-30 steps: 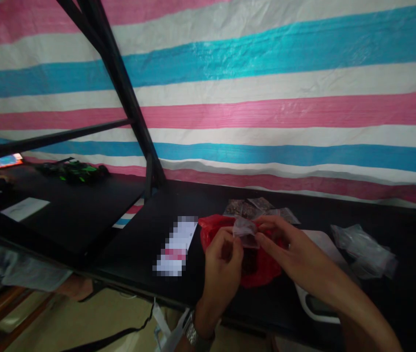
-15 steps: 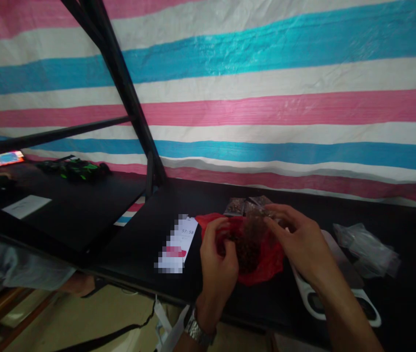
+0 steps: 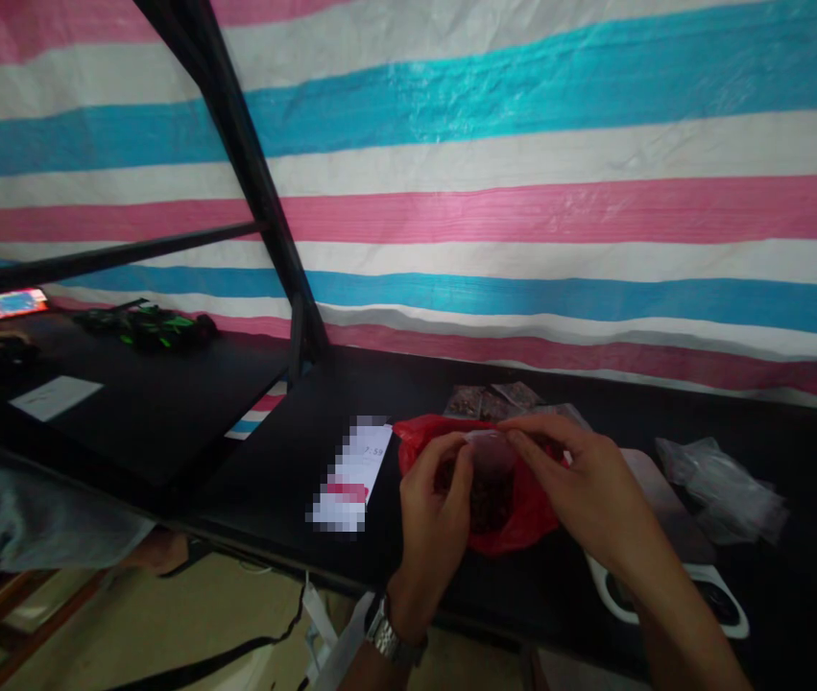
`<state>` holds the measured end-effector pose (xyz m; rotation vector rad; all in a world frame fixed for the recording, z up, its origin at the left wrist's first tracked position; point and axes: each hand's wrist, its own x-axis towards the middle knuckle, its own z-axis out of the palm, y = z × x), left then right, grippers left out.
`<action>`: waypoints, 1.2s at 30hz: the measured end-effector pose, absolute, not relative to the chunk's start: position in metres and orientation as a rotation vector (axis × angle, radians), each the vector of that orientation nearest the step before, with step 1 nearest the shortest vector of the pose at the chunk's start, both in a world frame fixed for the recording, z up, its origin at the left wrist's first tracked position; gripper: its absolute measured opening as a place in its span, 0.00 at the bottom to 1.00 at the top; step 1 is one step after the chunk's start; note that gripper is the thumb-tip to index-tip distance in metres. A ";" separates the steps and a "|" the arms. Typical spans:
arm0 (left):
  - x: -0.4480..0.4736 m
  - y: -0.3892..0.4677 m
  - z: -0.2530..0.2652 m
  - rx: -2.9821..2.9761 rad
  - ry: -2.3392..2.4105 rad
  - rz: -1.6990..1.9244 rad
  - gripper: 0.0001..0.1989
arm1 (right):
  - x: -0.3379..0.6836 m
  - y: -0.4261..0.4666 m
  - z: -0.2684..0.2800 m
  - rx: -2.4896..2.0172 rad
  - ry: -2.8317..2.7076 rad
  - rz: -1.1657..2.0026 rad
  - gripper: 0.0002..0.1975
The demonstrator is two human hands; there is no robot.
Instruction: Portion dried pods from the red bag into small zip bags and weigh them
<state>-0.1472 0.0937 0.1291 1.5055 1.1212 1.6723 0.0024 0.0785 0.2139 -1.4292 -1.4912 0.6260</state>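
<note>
A small clear plastic bag point(image 3: 489, 451) is stretched between my two hands, above an open red plastic bag point(image 3: 523, 528). My left hand point(image 3: 438, 499) pinches its left top corner with thumb and forefinger. At the right top corner, my right hand point(image 3: 573, 470) is closed in a similar pinch. Small dark brown pieces point(image 3: 489, 507) lie inside the red bag; what kind they are I cannot make out. Just behind it rest several filled clear bags point(image 3: 466, 401). Under my right forearm sits a white kitchen scale point(image 3: 667, 509), partly covered.
A stack of clear plastic bags point(image 3: 725, 489) lies right of the scale. Left of the red bag is a lit phone point(image 3: 354, 480). On the other black table are a green-black toy car point(image 3: 163, 326), a white paper point(image 3: 55, 396) and a bright screen point(image 3: 11, 303); another person sits there.
My left hand has come up to the small clear bag and taken its left corner. The bag has been drawn level between both hands, and its mouth edge shows.
</note>
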 end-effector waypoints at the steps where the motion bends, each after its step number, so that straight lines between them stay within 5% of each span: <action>1: -0.147 0.093 0.129 1.511 1.125 1.672 0.09 | 0.002 0.078 0.215 -1.423 -1.482 0.617 0.10; 17: -0.154 0.101 0.125 1.656 1.155 1.514 0.09 | 0.008 0.078 0.209 -1.308 -1.256 0.810 0.09; 36: -0.156 0.097 0.126 1.672 1.108 1.741 0.09 | -0.001 0.079 0.208 -1.609 -1.537 0.703 0.11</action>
